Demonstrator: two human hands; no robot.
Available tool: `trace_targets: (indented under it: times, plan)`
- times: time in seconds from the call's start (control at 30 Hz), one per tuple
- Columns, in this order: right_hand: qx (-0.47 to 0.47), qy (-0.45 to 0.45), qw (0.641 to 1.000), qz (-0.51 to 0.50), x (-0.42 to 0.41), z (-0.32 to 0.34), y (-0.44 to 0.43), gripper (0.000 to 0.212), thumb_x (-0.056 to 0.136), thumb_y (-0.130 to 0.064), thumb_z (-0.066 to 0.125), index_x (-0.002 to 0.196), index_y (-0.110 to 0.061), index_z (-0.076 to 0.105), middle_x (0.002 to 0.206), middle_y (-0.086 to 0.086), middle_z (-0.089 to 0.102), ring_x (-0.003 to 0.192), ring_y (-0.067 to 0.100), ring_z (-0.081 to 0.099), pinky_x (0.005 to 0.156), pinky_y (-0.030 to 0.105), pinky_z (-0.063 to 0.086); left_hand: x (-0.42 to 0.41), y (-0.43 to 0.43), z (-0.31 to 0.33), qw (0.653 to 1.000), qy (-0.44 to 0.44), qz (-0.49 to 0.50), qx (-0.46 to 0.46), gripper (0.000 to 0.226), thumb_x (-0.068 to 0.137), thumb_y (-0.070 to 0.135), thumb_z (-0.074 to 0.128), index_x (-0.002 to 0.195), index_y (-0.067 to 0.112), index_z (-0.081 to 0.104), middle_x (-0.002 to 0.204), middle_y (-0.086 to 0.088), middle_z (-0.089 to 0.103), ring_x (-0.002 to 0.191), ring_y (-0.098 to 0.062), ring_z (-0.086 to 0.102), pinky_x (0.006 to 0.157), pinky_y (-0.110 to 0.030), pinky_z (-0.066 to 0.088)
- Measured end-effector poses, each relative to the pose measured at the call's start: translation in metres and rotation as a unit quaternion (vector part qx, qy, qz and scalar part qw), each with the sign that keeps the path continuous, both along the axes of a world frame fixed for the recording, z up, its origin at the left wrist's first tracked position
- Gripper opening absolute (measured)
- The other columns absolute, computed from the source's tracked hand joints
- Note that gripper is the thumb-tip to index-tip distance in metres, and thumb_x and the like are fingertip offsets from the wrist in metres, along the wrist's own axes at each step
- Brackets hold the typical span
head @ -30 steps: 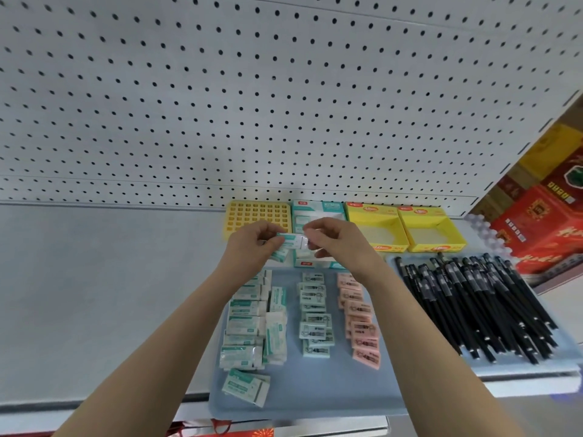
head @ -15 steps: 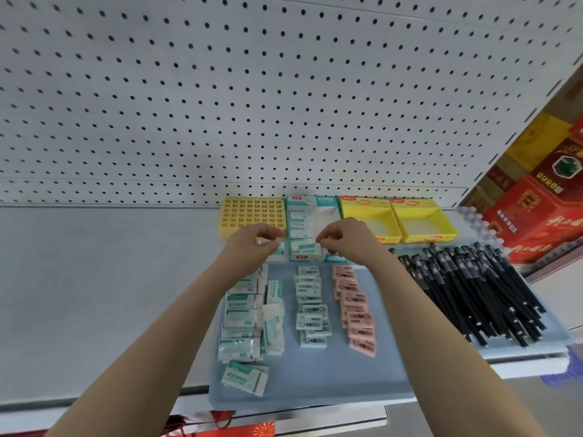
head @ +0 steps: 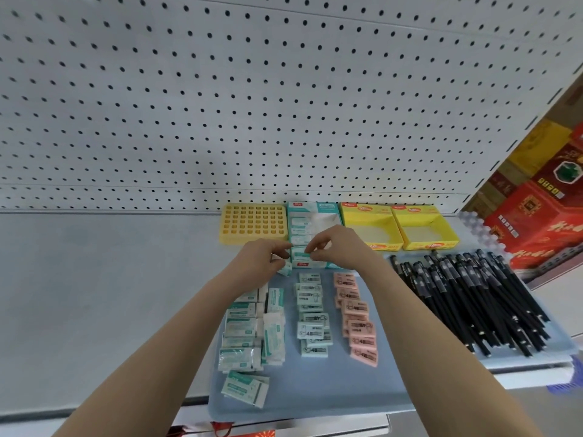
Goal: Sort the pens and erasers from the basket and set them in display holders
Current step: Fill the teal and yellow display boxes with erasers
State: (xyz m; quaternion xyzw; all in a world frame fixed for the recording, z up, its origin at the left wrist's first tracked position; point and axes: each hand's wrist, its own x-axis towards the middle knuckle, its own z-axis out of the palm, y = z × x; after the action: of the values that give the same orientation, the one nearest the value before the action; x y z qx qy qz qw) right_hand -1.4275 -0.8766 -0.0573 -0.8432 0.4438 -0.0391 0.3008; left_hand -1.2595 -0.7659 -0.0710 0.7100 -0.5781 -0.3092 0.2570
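Head view: the fingertips (head: 310, 249) of both our hands are curled and drawn close together, pinching the two ends of one teal-wrapped eraser (head: 300, 255). Our left hand (head: 260, 263) and right hand (head: 342, 247) held that eraser up in the air a second ago. They have since come down, and it now sits low at the front of the teal display box (head: 328, 208), against others already packed there. We judge it nearly placed and ready to let go. Further out, loose teal erasers (head: 243, 326), pale green erasers (head: 312, 323) and pink erasers (head: 356, 323) lie in rows on the blue tray (head: 315, 392). Two yellow boxes (head: 366, 212) stand just right of the teal one, and the black pens (head: 467, 294) lie heaped at far right.
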Motion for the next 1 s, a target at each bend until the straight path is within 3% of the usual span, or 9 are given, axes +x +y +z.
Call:
trace_targets:
  times: [0.07,0.23,0.37,0.5,0.67,0.77,0.87,1.0]
  plan:
    - [0.011,-0.025,0.999,-0.019,0.000,-0.003,0.001,0.012,0.079,-0.023,0.077,0.090,-0.020,0.074,0.084,0.000,0.066,0.078,0.014,0.061,0.064,0.021,0.044,-0.002,0.000,0.001,1.000,-0.011,-0.012,-0.002,0.043,0.096,0.010,0.053,0.136,0.025,0.056,0.123,0.006,0.065,0.092,-0.006,0.058,0.082,-0.019,0.042]
    - [0.046,-0.107,0.990,-0.078,-0.010,0.003,-0.005,0.009,0.082,-0.015,0.075,0.090,-0.016,0.076,0.083,0.001,0.072,0.071,0.008,0.060,0.063,0.020,0.045,-0.002,0.000,0.002,0.999,-0.032,-0.022,-0.011,0.044,0.095,0.005,0.052,0.133,0.027,0.059,0.128,0.005,0.063,0.113,-0.015,0.056,0.090,-0.024,0.042]
    - [0.074,-0.050,0.993,-0.073,-0.018,0.014,-0.016,0.009,0.084,-0.012,0.072,0.091,-0.012,0.078,0.071,0.003,0.070,0.055,0.008,0.057,0.061,0.024,0.047,0.000,-0.002,-0.002,0.999,-0.048,-0.022,-0.010,0.043,0.096,0.008,0.053,0.135,0.025,0.056,0.137,0.001,0.057,0.124,-0.017,0.051,0.094,-0.020,0.037]
    - [0.057,0.019,0.996,-0.058,-0.008,0.014,-0.014,0.010,0.083,-0.010,0.073,0.090,-0.013,0.078,0.065,0.003,0.069,0.053,0.004,0.059,0.045,0.008,0.038,0.001,-0.002,-0.004,0.998,-0.052,-0.027,-0.010,0.044,0.095,0.008,0.055,0.136,0.024,0.056,0.137,0.001,0.057,0.125,-0.017,0.051,0.093,-0.017,0.034]
    - [0.029,0.048,0.998,-0.036,0.005,0.008,-0.008,0.014,0.081,-0.012,0.073,0.093,-0.015,0.079,0.072,0.000,0.070,0.065,0.009,0.065,0.065,0.020,0.055,0.001,-0.003,-0.006,0.998,-0.055,-0.030,-0.006,0.045,0.095,0.008,0.055,0.136,0.025,0.056,0.136,0.000,0.057,0.124,-0.018,0.051,0.098,-0.024,0.038]
    - [0.041,0.028,0.999,-0.014,0.002,0.008,-0.005,0.015,0.082,-0.018,0.075,0.096,-0.021,0.079,0.067,-0.014,0.066,0.068,0.005,0.063,0.055,0.013,0.045,0.002,-0.004,-0.008,0.998,-0.050,-0.027,-0.007,0.046,0.094,0.008,0.055,0.136,0.026,0.056,0.131,0.000,0.059,0.118,-0.018,0.053,0.095,-0.025,0.041]
    - [0.049,-0.008,0.999,-0.004,-0.002,0.005,-0.002,0.017,0.085,-0.013,0.072,0.101,-0.019,0.077,0.044,-0.022,0.049,0.052,-0.012,0.052,0.048,0.005,0.034,0.001,-0.004,-0.009,0.999,-0.048,-0.025,-0.010,0.046,0.094,0.007,0.055,0.136,0.026,0.056,0.126,-0.001,0.060,0.114,-0.018,0.054,0.091,-0.023,0.040]
    - [0.040,-0.011,0.999,0.010,0.000,0.001,0.001,0.015,0.087,-0.015,0.069,0.100,-0.020,0.073,0.065,-0.014,0.051,0.061,-0.003,0.051,0.056,0.012,0.036,0.002,-0.004,-0.010,0.999,-0.043,-0.024,-0.009,0.046,0.095,0.007,0.056,0.136,0.026,0.056,0.130,0.001,0.058,0.117,-0.017,0.053,0.090,-0.019,0.036]
